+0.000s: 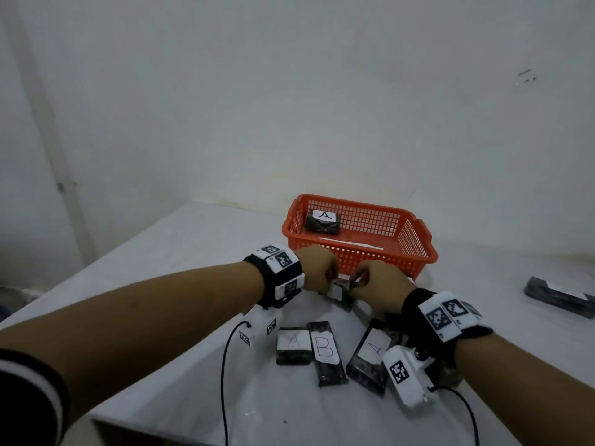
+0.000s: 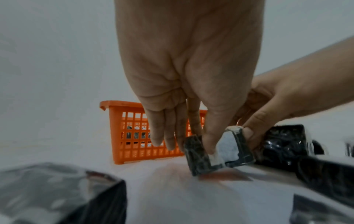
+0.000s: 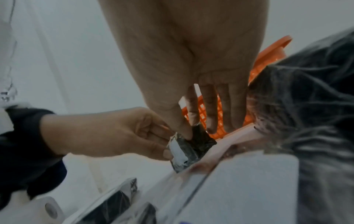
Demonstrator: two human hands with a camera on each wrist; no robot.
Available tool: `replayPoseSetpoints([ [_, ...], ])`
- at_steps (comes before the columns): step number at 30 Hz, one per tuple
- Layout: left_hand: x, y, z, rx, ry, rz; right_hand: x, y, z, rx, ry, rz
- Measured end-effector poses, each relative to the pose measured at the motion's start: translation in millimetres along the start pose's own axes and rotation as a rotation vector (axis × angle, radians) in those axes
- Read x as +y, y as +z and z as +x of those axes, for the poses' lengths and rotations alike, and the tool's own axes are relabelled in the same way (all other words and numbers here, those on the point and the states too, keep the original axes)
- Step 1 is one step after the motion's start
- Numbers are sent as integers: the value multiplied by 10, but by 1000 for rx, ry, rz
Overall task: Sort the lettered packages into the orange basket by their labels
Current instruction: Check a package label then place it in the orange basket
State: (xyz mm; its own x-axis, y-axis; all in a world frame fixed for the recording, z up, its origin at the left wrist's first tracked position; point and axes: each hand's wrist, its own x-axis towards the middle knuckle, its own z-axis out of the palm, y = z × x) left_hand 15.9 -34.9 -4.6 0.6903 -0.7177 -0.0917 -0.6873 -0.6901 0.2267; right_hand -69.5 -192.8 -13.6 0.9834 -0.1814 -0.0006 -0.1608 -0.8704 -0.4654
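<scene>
Both hands pinch one small black package (image 1: 338,293) with a white label, just above the table in front of the orange basket (image 1: 370,263). In the left wrist view my left hand (image 2: 201,142) holds the package (image 2: 228,145) between thumb and forefinger, and the right hand's fingers (image 2: 254,133) grip its far side. In the right wrist view my right hand (image 3: 190,129) pinches the package's (image 3: 184,153) top edge. Its letter is unreadable. A package marked A (image 1: 323,222) lies in the basket. My left hand (image 1: 328,278) and right hand (image 1: 357,281) almost touch.
Three labelled packages lie on the white table near me: an A (image 1: 293,344), a B (image 1: 325,349) and another A (image 1: 370,352). A long dark package (image 1: 560,296) sits at the far right. Thin black cables (image 1: 225,365) trail from the wrist cameras. A wall stands behind the basket.
</scene>
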Motion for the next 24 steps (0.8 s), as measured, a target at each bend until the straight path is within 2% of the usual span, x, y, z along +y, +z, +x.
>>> replayPoseSetpoints([
  [2,-22,-54,-66,-2,5,-76,26,-49,-24,-22,-13,138],
  [6,-45,-255,-262,47,46,-257,13,-205,-158,-68,-5,624],
  [8,-51,-327,-350,73,55,-394,-2,-269,-239,-21,-30,762],
  [11,-11,-343,-453,61,34,-645,-48,-325,-351,84,-68,829],
  [15,99,-326,-602,35,40,-1034,-85,-370,-490,115,-94,975],
  [20,161,-262,-750,72,90,-1121,-52,-375,-640,36,-111,1054],
  [24,231,-193,-830,86,116,-1227,-26,-346,-741,105,-163,1055],
])
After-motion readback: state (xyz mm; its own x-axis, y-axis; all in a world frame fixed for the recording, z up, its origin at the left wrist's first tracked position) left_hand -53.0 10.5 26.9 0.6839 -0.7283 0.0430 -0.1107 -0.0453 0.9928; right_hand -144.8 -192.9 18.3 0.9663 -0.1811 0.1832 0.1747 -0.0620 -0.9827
